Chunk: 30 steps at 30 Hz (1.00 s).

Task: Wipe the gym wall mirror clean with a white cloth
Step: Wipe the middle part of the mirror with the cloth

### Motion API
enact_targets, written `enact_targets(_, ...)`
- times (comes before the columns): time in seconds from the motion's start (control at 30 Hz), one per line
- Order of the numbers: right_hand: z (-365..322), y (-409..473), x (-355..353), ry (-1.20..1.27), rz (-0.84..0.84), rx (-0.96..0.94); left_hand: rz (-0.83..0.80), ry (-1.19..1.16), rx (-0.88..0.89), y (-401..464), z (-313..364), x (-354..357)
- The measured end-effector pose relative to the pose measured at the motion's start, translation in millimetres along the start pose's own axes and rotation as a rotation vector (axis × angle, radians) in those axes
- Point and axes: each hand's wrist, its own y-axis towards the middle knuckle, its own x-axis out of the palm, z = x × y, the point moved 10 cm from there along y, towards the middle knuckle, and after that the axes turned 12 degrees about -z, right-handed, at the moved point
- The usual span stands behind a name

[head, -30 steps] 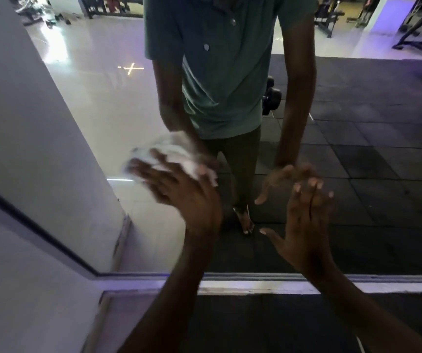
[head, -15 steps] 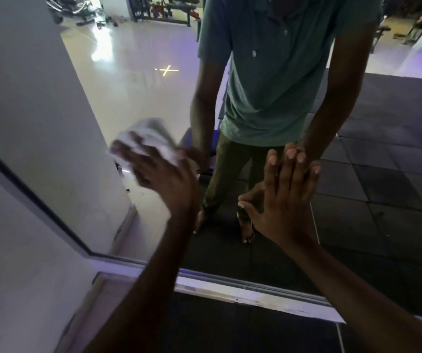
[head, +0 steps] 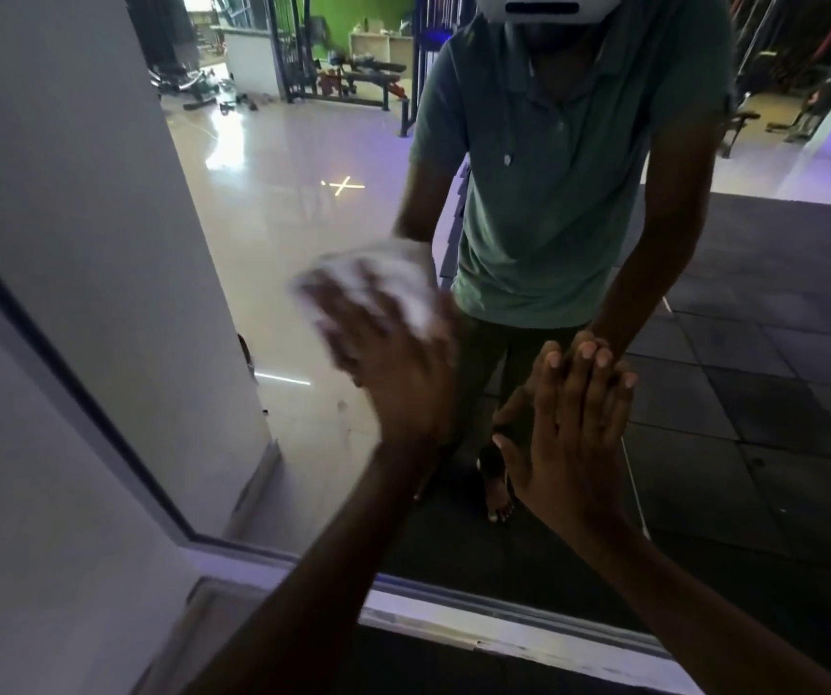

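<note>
We see the left hand [head: 393, 363] and the white cloth [head: 378, 283] smeared by motion blur against the mirror [head: 779, 393], so we cannot tell how the fingers hold the cloth (most of it lies behind the hand). The right hand [head: 574, 438] covers its own reflection. Both forearms are cut off by the bottom edge, and the mirror by the top and right edges. The reflected gym equipment [head: 353, 77] is too small to identify.
</note>
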Motion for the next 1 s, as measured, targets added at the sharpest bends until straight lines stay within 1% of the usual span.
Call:
enact_targets(0.03,-2.2,-0.4,-3.9,0.003,-0.008,0.005,-0.072,0.081,0.227,-9.1,33.9,6.1)
enact_targets(0.07,-3.5,-1.3,-6.8,0.004,-0.015,0.009,-0.073,0.152,0.414,-11.5,50.8,-1.0)
enact_targets(0.1,-4.2,-0.9,-10.7,0.005,-0.012,0.008,-0.026,0.185,0.539,4.0,45.8,-16.1)
enact_targets(0.13,-4.6,-0.1,-15.3,0.007,0.001,0.000,0.045,0.185,0.570,14.0,44.3,-40.6)
enact_targets(0.17,-4.5,0.8,-20.8,0.016,0.023,-0.010,0.110,0.198,0.486,44.6,1.3,-41.8)
enact_targets(0.2,-5.5,4.7,-27.4,0.020,0.052,-0.019,0.114,0.227,0.271,88.1,-74.2,-14.9)
enact_targets(0.23,-8.3,10.4,-34.3,0.023,0.076,-0.020,0.084,0.223,0.074,127.1,-161.6,25.7)
enact_targets(0.27,-12.5,18.3,-42.2,0.024,0.095,-0.017,0.059,0.177,-0.118,160.4,-227.7,44.6)
enact_targets(0.3,-18.3,28.0,-50.1,0.021,0.111,-0.021,0.120,0.097,-0.216,177.9,-260.6,55.5)
enact_targets(0.33,-24.1,37.7,-58.3,0.016,0.127,-0.031,0.135,0.060,-0.277,172.4,-249.9,57.6)
enact_targets(0.37,-31.1,50.0,-67.9,0.000,0.148,-0.045,0.151,0.056,-0.238,155.8,-195.6,38.1)
enact_targets(0.4,-36.9,62.7,-78.2,-0.015,0.170,-0.051,0.088,0.116,-0.078,133.8,-115.3,17.0)
enact_targets(0.43,-40.6,75.8,-90.5,-0.013,0.196,-0.044,0.002,0.145,0.191,104.5,-23.5,-20.6)
enact_targets(0.47,-41.1,88.5,-103.4,0.008,0.230,-0.025,-0.057,0.161,0.473,71.3,51.9,-60.2)
enact_targets(0.5,-37.7,99.8,-116.0,0.031,0.268,0.004,-0.040,0.209,0.654,69.1,65.4,-82.9)
enact_targets(0.53,-34.0,111.2,-128.1,0.033,0.299,0.036,0.034,0.235,0.641,89.0,49.2,-101.4)
enact_targets(0.57,-30.7,120.3,-138.2,0.017,0.315,0.061,0.090,0.199,0.499,134.3,0.3,-111.4)
enact_targets(0.6,-28.8,127.8,-146.3,-0.011,0.322,0.071,0.177,0.201,0.320,176.0,-50.0,-123.2)
enact_targets(0.63,-29.1,133.6,-151.9,-0.042,0.322,0.065,0.242,0.184,0.082,205.9,-89.3,-140.2)
enact_targets(0.67,-30.2,137.4,-153.9,-0.068,0.317,0.050,0.296,0.159,-0.112,214.9,-110.6,-150.1)
enact_targets(0.7,-31.9,140.4,-154.2,-0.090,0.311,0.035,0.320,0.121,-0.218,209.8,-103.6,-153.8)
enact_targets(0.73,-33.0,141.9,-151.6,-0.108,0.296,0.029,0.307,0.073,-0.237,196.9,-78.2,-147.7)
enact_targets(0.77,-33.6,143.0,-148.1,-0.125,0.278,0.034,0.293,0.083,-0.131,177.8,-39.5,-136.9)
enact_targets(0.8,-34.3,143.1,-144.8,-0.135,0.265,0.042,0.206,0.126,0.082,152.5,7.3,-120.0)
enact_targets(0.83,-34.5,142.4,-142.5,-0.136,0.261,0.047,0.077,0.196,0.386,121.3,53.7,-100.9)
enact_targets(0.87,-34.5,142.0,-142.3,-0.135,0.267,0.047,-0.045,0.269,0.653,89.2,82.0,-86.0)
enact_targets(0.9,-33.6,141.6,-142.6,-0.137,0.272,0.042,-0.080,0.331,0.811,79.3,77.6,-81.1)
enact_targets(0.93,-32.2,141.8,-142.9,-0.145,0.277,0.034,-0.031,0.348,0.845,93.6,56.5,-88.7)
enact_targets(0.97,-31.2,141.8,-143.1,-0.149,0.281,0.025,0.043,0.330,0.743,122.0,25.4,-103.2)
enact_targets(1.0,-30.9,141.8,-142.8,-0.147,0.285,0.021,0.137,0.275,0.545,151.4,-10.9,-125.3)
